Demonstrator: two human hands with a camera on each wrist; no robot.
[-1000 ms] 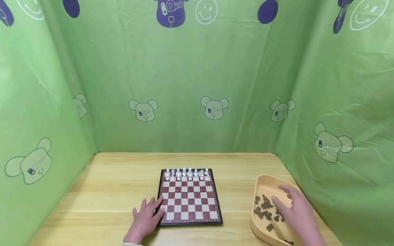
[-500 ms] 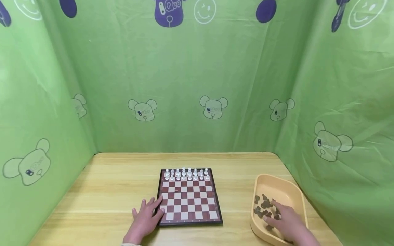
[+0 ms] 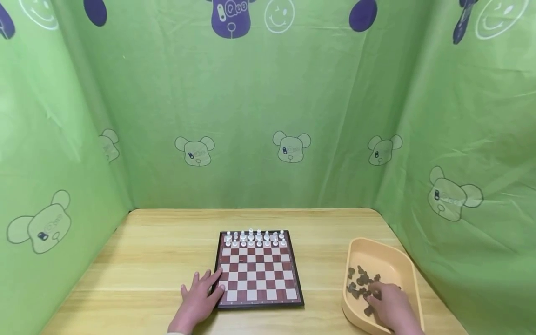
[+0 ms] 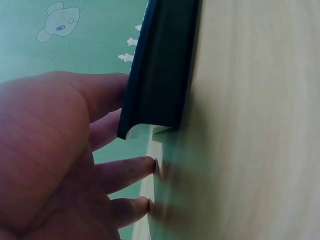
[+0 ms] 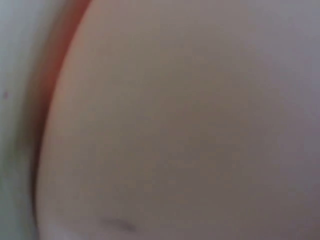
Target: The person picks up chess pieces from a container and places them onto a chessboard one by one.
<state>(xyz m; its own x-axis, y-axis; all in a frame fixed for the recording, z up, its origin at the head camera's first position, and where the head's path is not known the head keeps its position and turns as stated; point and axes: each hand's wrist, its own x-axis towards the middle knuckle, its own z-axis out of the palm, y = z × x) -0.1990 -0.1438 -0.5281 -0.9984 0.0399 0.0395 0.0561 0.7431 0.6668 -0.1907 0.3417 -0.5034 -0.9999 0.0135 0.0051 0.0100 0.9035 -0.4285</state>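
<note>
The chessboard [image 3: 255, 274] lies on the table with white chess pieces [image 3: 251, 239] standing in two rows at its far end. My left hand [image 3: 197, 298] rests at the board's left edge, fingers spread; thumb and index finger touch the board. In the left wrist view, two other fingertips [image 4: 145, 165] of this hand reach the tabletop beside the board's dark side [image 4: 162, 65]. Inside the peach tray [image 3: 374, 246], my right hand [image 3: 393, 304] has thumb and index finger around a dark chess piece [image 3: 377, 294]. Palm skin fills the right wrist view, hiding its fingers.
Several dark chess pieces [image 3: 356, 288] lie loose in the tray's left part. The wooden table [image 3: 167, 242] is bordered by green cloth walls [image 3: 251, 177] at the back and sides. The tray stands near the table's right edge.
My right hand has come down from above the tray into the dark pieces, and its thumb and index finger have drawn closer together. The left hand and board have stayed put.
</note>
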